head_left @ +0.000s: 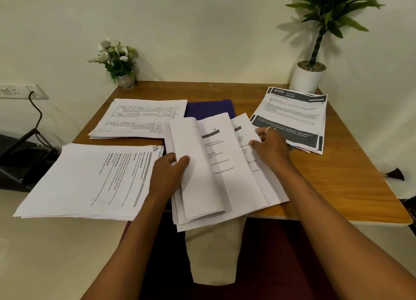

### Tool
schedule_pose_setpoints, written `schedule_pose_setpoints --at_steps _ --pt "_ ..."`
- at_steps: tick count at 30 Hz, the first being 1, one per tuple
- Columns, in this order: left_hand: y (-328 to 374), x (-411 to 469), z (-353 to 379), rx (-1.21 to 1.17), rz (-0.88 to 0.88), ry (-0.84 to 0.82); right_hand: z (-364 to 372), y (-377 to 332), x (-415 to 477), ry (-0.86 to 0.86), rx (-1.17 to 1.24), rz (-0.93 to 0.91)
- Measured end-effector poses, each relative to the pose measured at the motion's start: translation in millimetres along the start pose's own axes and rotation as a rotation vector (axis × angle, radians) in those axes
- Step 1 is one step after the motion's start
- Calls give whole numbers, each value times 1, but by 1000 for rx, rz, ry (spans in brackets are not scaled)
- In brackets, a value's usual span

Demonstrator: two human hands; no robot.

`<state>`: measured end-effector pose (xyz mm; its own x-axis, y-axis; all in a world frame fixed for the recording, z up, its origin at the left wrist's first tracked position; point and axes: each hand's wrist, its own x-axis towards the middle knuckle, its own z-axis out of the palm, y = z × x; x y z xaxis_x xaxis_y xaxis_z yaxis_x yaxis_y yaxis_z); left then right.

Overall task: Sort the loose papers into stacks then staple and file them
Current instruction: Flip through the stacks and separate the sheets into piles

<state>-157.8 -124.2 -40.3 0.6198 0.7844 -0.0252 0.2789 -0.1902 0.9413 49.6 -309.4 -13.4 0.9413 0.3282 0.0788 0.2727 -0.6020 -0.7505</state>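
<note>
White middle stack (234, 182), black print under grey header bars, lies fanned; left hand (167, 171) grips its curled-over pages, right hand (270, 146) pinches one sheet's edge.

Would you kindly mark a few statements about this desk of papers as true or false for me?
1. The left hand grips turned-back sheets of the middle stack. True.
2. The right hand wears a ring. True.
3. The purple folder lies on top of all the papers. False: it lies flat on the desk, partly covered by the middle stack.
4. The dark-banner stack sits at the near left corner. False: it is at the far right, beside the tall plant.
5. A small flower pot stands at the desk's far left corner. True.
</note>
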Motion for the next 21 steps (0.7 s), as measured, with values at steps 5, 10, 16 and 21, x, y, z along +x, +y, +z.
schedule_pose_setpoints --at_steps 5,10,16,21 --pt "-1 0 0 16 0 11 -3 -10 -2 -71 118 4" --pt "-1 1 1 20 4 10 -7 -10 -5 -106 114 12" --pt "-1 1 1 13 -2 15 -22 -14 -4 -35 124 18" --pt "1 0 2 19 1 20 -46 -23 6 109 162 19"
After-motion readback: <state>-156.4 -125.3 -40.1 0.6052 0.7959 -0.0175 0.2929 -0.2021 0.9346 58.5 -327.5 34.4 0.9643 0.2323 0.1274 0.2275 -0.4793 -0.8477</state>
